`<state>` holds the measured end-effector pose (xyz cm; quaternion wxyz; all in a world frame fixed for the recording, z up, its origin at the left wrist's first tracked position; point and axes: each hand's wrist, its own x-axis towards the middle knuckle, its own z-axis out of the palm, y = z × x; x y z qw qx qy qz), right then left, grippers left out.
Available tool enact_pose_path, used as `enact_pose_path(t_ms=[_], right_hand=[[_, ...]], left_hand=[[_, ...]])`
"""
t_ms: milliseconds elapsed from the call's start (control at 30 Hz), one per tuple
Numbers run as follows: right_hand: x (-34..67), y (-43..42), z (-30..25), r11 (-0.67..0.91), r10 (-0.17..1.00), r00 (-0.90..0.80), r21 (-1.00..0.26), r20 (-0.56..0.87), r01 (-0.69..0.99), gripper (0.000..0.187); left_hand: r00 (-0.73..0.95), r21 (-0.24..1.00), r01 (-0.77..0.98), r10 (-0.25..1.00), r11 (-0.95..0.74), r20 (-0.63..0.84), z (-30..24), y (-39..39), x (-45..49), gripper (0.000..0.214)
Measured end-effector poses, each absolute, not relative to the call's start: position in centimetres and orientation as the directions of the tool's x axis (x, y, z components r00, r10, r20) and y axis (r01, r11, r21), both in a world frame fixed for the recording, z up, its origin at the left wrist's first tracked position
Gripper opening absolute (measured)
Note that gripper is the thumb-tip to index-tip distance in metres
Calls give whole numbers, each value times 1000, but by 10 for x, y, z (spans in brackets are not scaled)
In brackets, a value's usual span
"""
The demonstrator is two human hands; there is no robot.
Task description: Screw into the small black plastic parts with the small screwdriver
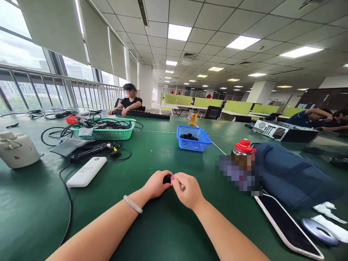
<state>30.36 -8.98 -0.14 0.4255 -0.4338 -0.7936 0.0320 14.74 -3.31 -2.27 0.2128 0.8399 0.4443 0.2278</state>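
Observation:
Both my hands meet over the green table [163,232], near its front middle. My left hand [156,184] is closed around a small black part [167,179]. A pale bangle [132,204] circles that wrist. My right hand [188,191] is pinched on a thin tool with a brownish tip [182,187], pressed against the black part. A blue basket [193,138] holding small black parts stands farther back, beyond my hands.
A white flat device [86,172], black cables and a green basket [108,129] lie to the left, with a white kettle [16,149] at the far left. A red-capped bottle [243,152], a dark blue bag [293,174] and a tablet [288,226] sit right. Other people sit across the table.

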Motion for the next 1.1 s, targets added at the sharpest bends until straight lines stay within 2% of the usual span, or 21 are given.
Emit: enact_pose_path(t_ms=[67,133,200,300,367,433,533,633,667,733,833,933,1000,1100], right_hand=[[291,-98,-3,671,604,-452,-113,656,733,35],[280,-103,-6,645,561,-536,71,631,761,33],[273,-105,-10,611,560,-550,141,619,779,32],[269,-104,-14,607,546,-557,163,626,778,32],[272,-102,-13,623,537,-544,131,644,771,32],[278,-99,-11,639,561,-476,13,677,769,35],[292,-91,-6,617,678,-240,-362,694,699,42],[309,-78,-5,476,832,41,-749,554,461,50],[314,-74,-5,419,867,107,-827,487,374,51],[325,-67,-5,347,899,192,-908,393,232,48],[335,-66,-2,366,898,203,-919,390,147,40],[334,-74,3,456,872,61,-852,486,258,35],[329,-81,6,547,823,-93,-736,560,399,33],[318,-89,7,696,691,-326,-471,645,542,29]], left_hand=[[506,570,638,840,-518,196,-24,-30,148,36],[492,572,655,853,-494,173,-25,-28,148,39],[468,572,679,872,-460,146,-25,-26,148,39],[462,572,686,876,-450,136,-25,-25,147,39],[461,574,682,875,-454,145,-25,-26,147,40],[475,581,659,863,-477,171,-24,-28,147,40],[475,590,643,859,-488,193,-22,-31,147,36],[458,581,675,876,-454,152,-20,-33,147,38],[454,577,685,880,-444,138,-19,-34,147,39],[437,574,701,891,-424,124,-18,-34,147,40],[431,575,703,894,-418,122,-19,-35,147,39],[448,572,694,884,-437,132,-20,-34,147,40],[454,570,690,880,-447,140,-21,-34,147,40],[464,573,679,873,-459,150,-21,-34,147,36]])
